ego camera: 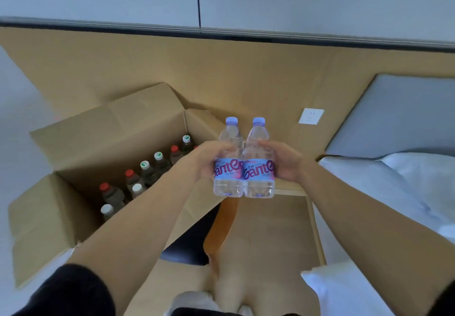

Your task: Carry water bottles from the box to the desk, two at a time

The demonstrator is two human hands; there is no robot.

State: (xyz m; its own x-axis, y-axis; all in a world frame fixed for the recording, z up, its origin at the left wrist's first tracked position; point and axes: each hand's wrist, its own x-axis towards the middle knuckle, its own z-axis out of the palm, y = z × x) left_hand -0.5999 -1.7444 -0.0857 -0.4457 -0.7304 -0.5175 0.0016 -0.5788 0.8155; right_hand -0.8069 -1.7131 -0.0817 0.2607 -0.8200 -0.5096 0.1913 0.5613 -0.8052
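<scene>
Left hand grips left bottle, right hand grips right bottle — bottles upright, touching

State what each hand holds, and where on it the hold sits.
The left hand grips the left bottle round its middle, at the top of the label. The right hand grips the right bottle the same way. The bottles touch side by side.

A bedroom, likely a hotel room: a bed with white sheets at right, padded headboard, wall socket on wood panelling.
</scene>
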